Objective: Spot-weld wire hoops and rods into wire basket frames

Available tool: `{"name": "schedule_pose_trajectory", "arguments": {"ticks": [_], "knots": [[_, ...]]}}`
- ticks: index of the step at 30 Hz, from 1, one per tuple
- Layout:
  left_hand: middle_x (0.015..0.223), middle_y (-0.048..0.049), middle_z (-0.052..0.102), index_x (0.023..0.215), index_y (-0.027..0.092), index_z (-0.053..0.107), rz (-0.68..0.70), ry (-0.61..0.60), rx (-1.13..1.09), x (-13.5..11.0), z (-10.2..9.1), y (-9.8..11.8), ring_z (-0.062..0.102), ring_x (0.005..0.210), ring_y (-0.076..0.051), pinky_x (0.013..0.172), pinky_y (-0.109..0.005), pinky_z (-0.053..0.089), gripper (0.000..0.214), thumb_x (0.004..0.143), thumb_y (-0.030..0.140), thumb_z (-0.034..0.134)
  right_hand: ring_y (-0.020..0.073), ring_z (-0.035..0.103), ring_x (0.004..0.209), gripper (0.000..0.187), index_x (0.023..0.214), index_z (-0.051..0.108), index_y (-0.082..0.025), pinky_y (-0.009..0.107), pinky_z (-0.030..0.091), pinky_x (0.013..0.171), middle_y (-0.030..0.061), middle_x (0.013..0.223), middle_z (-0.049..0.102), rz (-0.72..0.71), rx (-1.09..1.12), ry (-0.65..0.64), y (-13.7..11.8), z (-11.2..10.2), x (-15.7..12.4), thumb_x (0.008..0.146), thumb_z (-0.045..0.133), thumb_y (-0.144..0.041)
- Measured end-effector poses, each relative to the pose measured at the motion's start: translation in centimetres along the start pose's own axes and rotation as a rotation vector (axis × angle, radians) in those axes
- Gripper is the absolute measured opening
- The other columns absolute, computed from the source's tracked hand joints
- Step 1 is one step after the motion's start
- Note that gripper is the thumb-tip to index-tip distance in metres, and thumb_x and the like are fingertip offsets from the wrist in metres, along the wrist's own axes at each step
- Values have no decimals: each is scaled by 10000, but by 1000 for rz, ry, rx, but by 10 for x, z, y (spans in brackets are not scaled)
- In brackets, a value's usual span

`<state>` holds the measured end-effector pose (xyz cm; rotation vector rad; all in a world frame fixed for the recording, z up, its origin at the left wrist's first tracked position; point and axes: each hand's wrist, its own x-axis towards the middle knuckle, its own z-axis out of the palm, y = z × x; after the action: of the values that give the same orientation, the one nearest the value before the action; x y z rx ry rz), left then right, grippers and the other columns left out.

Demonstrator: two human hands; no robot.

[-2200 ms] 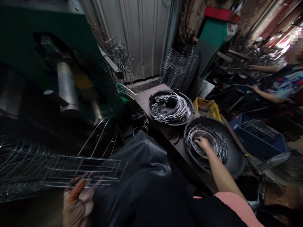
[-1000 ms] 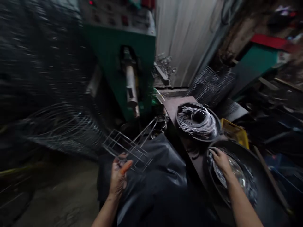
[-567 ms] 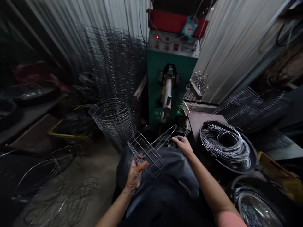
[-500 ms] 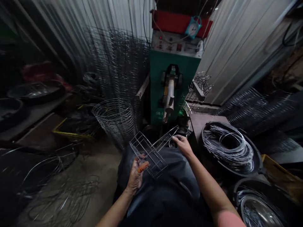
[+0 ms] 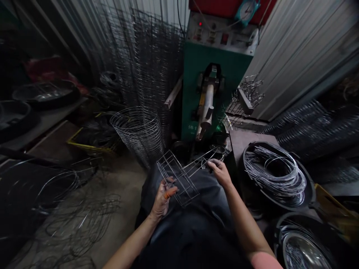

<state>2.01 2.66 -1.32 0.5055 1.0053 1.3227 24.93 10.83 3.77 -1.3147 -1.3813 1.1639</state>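
Observation:
My left hand [image 5: 162, 198], with an orange cover on the thumb, is closed around the near left side of a wire rack [image 5: 183, 172] above my lap. The rack is box-shaped with crossing wires, and a long narrow wire arm extends from it to the upper right. My right hand [image 5: 220, 173] pinches a small wire ring [image 5: 202, 163] beside the far part of that arm. Whether those fingers also touch the arm, I cannot tell. A dark apron [image 5: 193, 224] lies under both hands.
A green machine [image 5: 193, 86] with a pale metal arm [image 5: 207, 102] stands ahead. Left of it are nested wire baskets [image 5: 137, 127]. At right, a black basin [image 5: 310, 186] contains coiled wire rings [image 5: 291, 179]; another black basin [image 5: 277, 239] is nearer. Loose wire [image 5: 92, 224] lies on the floor at left.
The view has tilted down and shifted slightly left. My right hand has slid a little nearer along the arm, and the small ring now shows more clearly. My left hand keeps its hold.

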Motion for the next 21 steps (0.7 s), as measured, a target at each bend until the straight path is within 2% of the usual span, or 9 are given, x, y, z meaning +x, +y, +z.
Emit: {"name": "schedule_pose_trajectory", "arguments": {"ticks": [4, 10, 15, 17, 19, 21], "knots": [[1135, -24, 467, 899, 223, 546, -8, -8, 22, 0, 0, -1, 475, 1030, -200, 733, -275, 465, 380, 561, 234, 721, 105, 424, 515, 319, 689, 572, -168, 236, 345, 513, -29, 544, 475, -2, 17, 20, 5, 1, -1, 779, 549, -473], [1115, -32, 479, 921, 212, 539, -20, -49, 62, 0, -5, -4, 502, 976, -184, 751, -291, 467, 344, 619, 264, 697, 97, 406, 489, 318, 649, 547, -181, 230, 324, 493, -36, 519, 463, -19, 148, 82, 14, 14, -2, 784, 553, -469], [1107, -56, 515, 1028, 216, 498, -20, -46, 141, -1, -14, -4, 487, 1082, -224, 863, -363, 435, 407, 672, 327, 661, 94, 392, 477, 303, 618, 525, -186, 230, 313, 486, -43, 508, 445, -34, 192, 111, 12, 21, -5, 782, 568, -437], [1158, -76, 508, 1137, 220, 446, 104, 48, 255, -1, -17, 5, 460, 1137, -226, 938, -393, 384, 454, 740, 381, 594, 93, 390, 471, 300, 612, 521, -186, 230, 308, 478, -45, 503, 441, -31, 198, 118, 11, 22, -6, 775, 577, -432], [1247, -94, 461, 1220, 220, 396, 344, 199, 474, -1, -13, 24, 427, 1180, -227, 994, -405, 329, 529, 761, 415, 574, 94, 388, 468, 304, 603, 517, -185, 229, 304, 473, -45, 497, 440, -28, 197, 120, 12, 22, -5, 771, 580, -430], [1265, -101, 457, 1238, 215, 409, 590, 272, 800, 0, 1, 50, 420, 1182, -237, 1021, -426, 293, 585, 734, 429, 612, 94, 387, 468, 305, 599, 517, -184, 228, 305, 475, -44, 493, 443, -29, 198, 120, 13, 23, -4, 771, 580, -428]]}}
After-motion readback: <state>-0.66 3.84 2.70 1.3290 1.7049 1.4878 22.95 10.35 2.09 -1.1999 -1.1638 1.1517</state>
